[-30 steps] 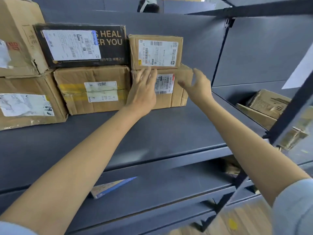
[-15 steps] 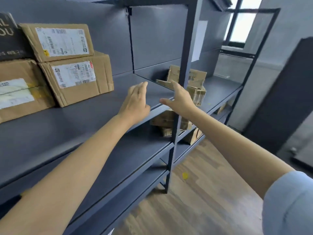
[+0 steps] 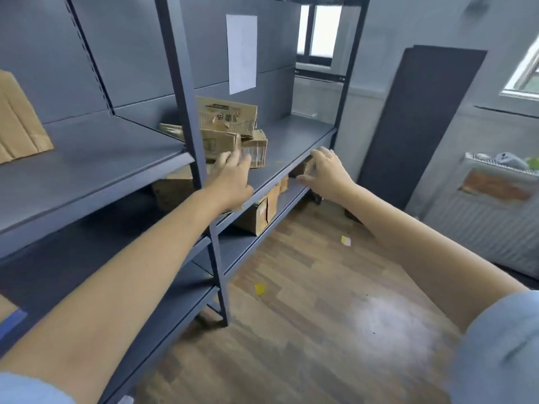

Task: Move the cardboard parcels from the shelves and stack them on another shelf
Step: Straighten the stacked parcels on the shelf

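We see left hand [image 3: 233,177] loosely open, empty, just short of cardboard parcels [image 3: 230,131] piled on right bay shelf [image 3: 294,147] | right hand [image 3: 326,173] open, empty, at shelf edge | view swung right since earlier frame, labelled stack gone | fingertip contact blurred, can't tell

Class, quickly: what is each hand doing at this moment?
Left hand: open, holding nothing, near the cardboard parcels.
Right hand: open, holding nothing.

Soft daylight came from the windows [image 3: 316,30], overexposed to white. A pale glare patch lay on the wooden floor [image 3: 390,322]. Motion blur softened everything; wide-angle distortion bent the frame edges.
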{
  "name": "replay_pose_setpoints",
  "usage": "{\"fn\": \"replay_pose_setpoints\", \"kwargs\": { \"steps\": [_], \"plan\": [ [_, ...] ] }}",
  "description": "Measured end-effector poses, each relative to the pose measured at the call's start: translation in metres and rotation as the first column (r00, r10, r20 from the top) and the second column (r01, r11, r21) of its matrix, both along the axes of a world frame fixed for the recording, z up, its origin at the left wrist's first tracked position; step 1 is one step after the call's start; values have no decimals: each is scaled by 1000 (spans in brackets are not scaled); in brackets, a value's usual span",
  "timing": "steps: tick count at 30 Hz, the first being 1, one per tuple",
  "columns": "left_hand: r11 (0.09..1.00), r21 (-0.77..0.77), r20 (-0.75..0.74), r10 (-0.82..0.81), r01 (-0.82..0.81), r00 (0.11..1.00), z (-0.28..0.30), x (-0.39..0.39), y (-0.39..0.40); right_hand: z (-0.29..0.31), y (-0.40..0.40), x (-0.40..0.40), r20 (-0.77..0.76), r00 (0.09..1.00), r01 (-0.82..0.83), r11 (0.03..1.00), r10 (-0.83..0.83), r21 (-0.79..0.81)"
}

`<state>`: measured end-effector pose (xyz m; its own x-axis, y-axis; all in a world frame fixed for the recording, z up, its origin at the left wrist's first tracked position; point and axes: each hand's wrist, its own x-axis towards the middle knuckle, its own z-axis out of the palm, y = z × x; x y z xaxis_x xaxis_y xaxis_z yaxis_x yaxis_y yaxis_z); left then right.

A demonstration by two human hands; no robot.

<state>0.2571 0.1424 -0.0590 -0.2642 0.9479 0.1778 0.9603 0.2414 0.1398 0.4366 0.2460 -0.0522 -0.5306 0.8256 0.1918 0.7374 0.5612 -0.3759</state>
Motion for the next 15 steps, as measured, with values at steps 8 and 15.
{"fn": "replay_pose_setpoints", "kwargs": {
  "steps": [8,15],
  "plan": [
    [996,-92,29,1,2,1000,-23,34,67,-24,58,26,25,999,-19,998,21,-68],
    [999,-41,8,-5,5,1000,-12,-7,165,-32,133,0,-30,1000,-7,993,3,-114]
  ]
}}
